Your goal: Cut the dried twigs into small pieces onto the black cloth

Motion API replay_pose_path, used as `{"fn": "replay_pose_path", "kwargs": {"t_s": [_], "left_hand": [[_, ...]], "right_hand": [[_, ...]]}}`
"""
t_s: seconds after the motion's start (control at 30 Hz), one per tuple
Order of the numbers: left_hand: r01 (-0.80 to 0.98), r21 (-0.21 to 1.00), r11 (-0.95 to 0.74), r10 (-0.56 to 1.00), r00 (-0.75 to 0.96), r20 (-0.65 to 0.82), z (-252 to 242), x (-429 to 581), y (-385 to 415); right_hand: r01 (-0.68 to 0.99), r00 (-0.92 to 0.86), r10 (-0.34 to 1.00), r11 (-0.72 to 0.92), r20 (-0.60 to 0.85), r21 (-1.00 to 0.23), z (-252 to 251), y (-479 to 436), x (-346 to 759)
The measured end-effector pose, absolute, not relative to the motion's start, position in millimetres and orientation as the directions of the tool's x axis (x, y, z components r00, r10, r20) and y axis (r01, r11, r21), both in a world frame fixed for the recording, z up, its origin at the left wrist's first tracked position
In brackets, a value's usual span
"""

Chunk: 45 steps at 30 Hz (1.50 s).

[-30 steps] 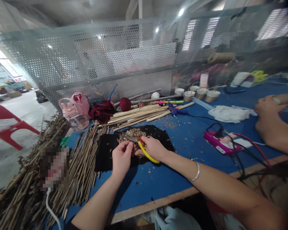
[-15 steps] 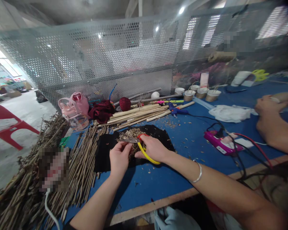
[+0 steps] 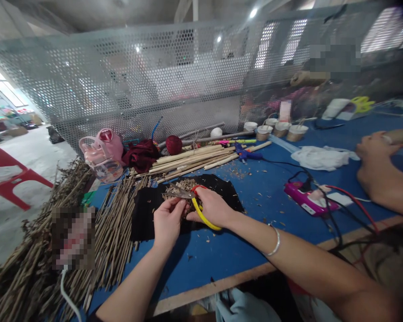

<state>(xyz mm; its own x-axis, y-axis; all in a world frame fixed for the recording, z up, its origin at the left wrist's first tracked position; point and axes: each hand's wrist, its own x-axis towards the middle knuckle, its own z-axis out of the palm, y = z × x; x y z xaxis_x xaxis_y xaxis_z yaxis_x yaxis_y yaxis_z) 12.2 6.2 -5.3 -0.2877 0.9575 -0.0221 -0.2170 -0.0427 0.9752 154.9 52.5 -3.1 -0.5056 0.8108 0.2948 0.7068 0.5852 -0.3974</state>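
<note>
My right hand [image 3: 212, 206] is closed round the handles of a pair of scissors [image 3: 201, 215], one loop yellow and a red part by the thumb. The metal blades point left, over a heap of small cut stem pieces [image 3: 187, 184] on a black cloth [image 3: 144, 219]. My left hand [image 3: 168, 221] is just left of the blades, thumb and fingers pinched together at the heap's near edge. Whatever lies between those fingertips is too small or hidden to name. Chips are scattered over the cloth and the blue tabletop [image 3: 195, 268].
Dry sticks [image 3: 110, 241] lie left of the cloth. Behind it are peeled sticks [image 3: 188, 160], a blue glue gun [image 3: 246, 153], and a pink bottle [image 3: 109, 154]. To the right are a purple power strip [image 3: 302, 201] with cables and another person's hand [image 3: 372, 145].
Both hands stay in almost the same place over the heap, with the scissors still held in the right. The whole view has shifted very slightly.
</note>
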Motion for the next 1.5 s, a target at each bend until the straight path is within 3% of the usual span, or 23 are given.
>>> {"fn": "replay_pose_path", "kwargs": {"t_s": [0.43,0.77,1.0,1.5], "left_hand": [[-0.251,0.966,-0.06,0.946,-0.322,-0.025,-6.5,9.4,7.6],[-0.172,0.981,-0.091,0.942,-0.333,0.029,-8.9,7.7,8.1],[-0.122,0.987,-0.107,0.936,-0.347,0.059,-10.0,6.8,8.8],[-0.278,0.958,-0.076,0.932,-0.362,-0.031,-8.0,7.5,11.2]], "right_hand": [[0.807,-0.465,0.871,0.491,0.158,-0.328,-7.9,58.7,156.9],[0.77,-0.507,0.836,0.549,0.21,-0.326,-2.9,52.9,155.8],[0.802,-0.478,0.868,0.493,0.132,-0.337,-5.8,54.3,155.2],[0.796,-0.483,0.859,0.512,0.172,-0.323,-4.2,57.2,157.6]]}}
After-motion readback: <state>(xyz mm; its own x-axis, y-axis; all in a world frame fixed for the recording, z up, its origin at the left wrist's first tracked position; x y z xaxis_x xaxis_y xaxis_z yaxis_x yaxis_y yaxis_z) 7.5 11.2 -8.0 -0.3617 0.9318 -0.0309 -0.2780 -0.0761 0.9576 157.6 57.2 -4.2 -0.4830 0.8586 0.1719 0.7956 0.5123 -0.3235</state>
